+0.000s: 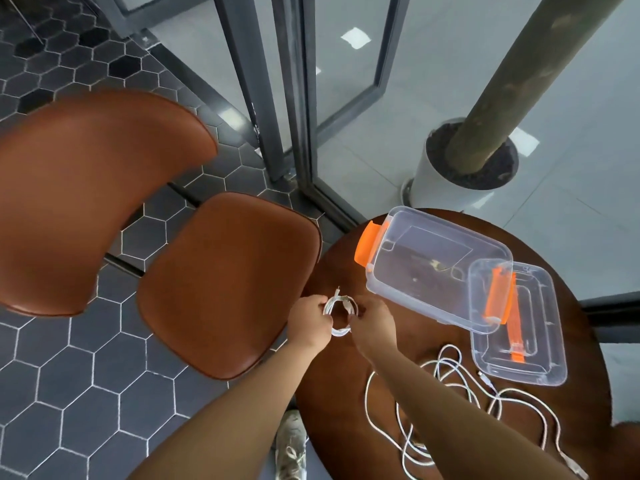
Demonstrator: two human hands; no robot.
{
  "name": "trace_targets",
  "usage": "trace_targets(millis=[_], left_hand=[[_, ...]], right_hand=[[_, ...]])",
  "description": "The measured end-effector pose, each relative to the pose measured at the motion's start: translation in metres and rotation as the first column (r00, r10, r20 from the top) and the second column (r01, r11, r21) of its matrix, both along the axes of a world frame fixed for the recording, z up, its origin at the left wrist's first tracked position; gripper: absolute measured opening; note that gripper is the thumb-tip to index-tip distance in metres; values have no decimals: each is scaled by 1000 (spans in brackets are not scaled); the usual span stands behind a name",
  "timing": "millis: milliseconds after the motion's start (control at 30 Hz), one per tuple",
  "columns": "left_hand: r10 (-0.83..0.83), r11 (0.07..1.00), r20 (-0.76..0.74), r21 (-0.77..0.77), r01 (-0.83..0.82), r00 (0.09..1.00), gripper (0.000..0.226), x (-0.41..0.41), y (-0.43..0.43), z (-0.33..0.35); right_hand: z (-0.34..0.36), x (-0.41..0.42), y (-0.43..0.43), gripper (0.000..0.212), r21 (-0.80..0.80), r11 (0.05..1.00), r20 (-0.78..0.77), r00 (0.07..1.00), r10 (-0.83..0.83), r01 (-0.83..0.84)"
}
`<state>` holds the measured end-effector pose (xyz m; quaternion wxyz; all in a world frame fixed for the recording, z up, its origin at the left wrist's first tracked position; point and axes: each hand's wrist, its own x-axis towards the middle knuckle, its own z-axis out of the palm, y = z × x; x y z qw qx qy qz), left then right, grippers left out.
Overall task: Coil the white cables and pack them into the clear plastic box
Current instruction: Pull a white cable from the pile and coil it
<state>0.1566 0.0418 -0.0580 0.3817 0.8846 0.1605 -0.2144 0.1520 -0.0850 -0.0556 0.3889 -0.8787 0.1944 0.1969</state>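
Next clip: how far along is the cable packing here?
Done: the clear plastic box stands open, lid off beside it, no cable visible inside. In hand: left hand and right hand hold one small coiled cable. Left: boxing it, then coiling the loose cables tangled on the table.

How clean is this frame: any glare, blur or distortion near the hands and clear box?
Head view: wide-angle bending curves the door frames and chair; light patches glare on the pale floor; the clear plastic box shows mild sheen; the coiled cable gripped by left hand and right hand looks slightly soft; loose cables stand out against the dark table.
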Motion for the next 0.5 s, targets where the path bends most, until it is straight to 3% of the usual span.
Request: trace_targets(millis=[267, 500], left_hand=[[-85, 993, 23, 87, 82, 996, 29, -5, -2, -1], [-155, 980, 38, 133, 149, 987, 44, -12, -1, 2]], right_hand=[[-2, -4, 1, 25, -9, 1000, -44, 999, 30, -30], [3, -10, -2, 26, 15, 1000, -36, 999, 7, -6]])
